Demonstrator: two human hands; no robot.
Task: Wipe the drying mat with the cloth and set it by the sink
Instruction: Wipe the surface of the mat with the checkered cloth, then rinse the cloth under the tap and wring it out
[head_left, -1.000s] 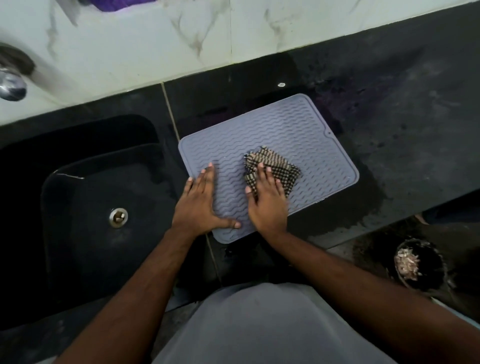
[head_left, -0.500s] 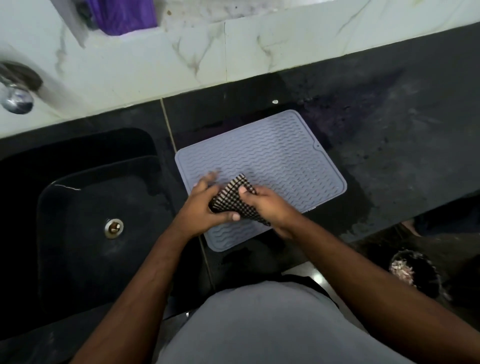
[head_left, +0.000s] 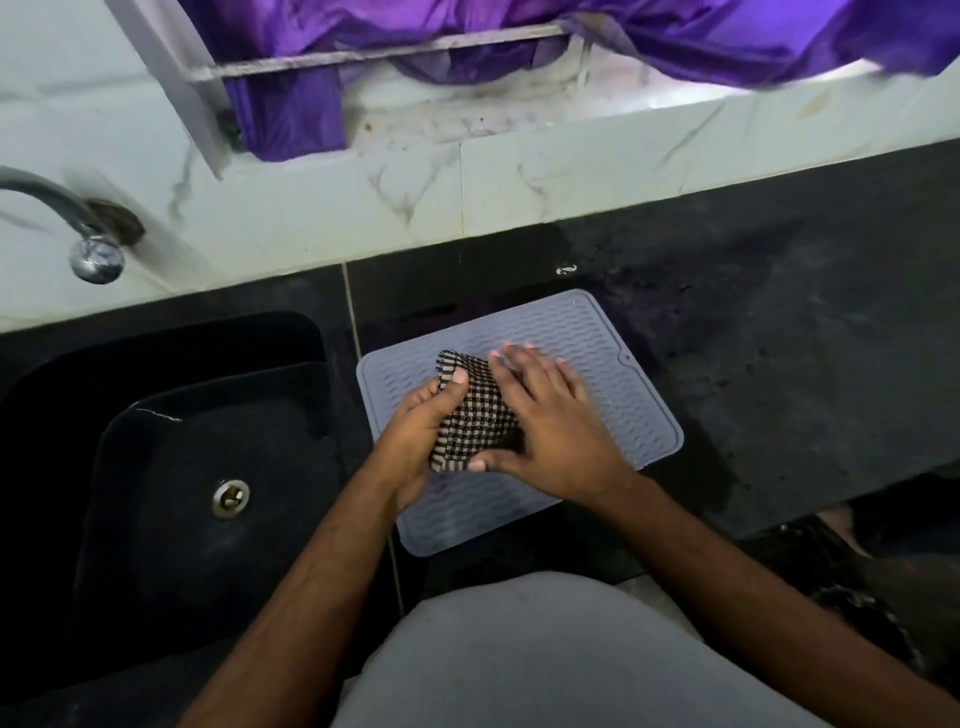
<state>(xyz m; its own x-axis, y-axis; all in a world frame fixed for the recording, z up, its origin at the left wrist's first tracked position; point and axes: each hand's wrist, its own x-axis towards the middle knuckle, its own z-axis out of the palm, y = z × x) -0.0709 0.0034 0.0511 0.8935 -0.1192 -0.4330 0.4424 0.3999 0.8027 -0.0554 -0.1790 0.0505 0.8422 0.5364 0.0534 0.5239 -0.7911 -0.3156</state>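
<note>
Head view: grey mat (head_left: 613, 364) w/ wavy ridges lies flat on black counter (head_left: 779, 338), just right of the sink (head_left: 171, 467), its left edge near the seam between sink and counter. Mat sits a bit skewed, far right corner has a small notch.

Checked cloth (head_left: 470, 415), black & beige, folded into a thick wad, is held up between both hands over the mat's left half; can't tell if its underside touches the mat.

Left hand (head_left: 415, 441) curled round the cloth's left side, thumb on top near the upper edge, other fingers tucked under & hidden. So closed on it, a loose wrap not a fist.

Right hand (head_left: 545, 415) lies flat over the cloth's right side, fingers straight & spread, pointing away from the body, tips blurred. Thumb runs along the cloth's near edge. It presses/covers rather than grips; palm partly over bare mat too.

Both forearms bare, coming up from bottom of frame; grey garment at bottom centre.

Sink is black, metal drain (head_left: 230, 498) in the bowl. Chrome tap (head_left: 78, 228) at far left from the tiled wall (head_left: 519, 176). Purple fabric (head_left: 467, 41) hangs along the top over the ledge. Counter right of mat looks damp/streaky
</note>
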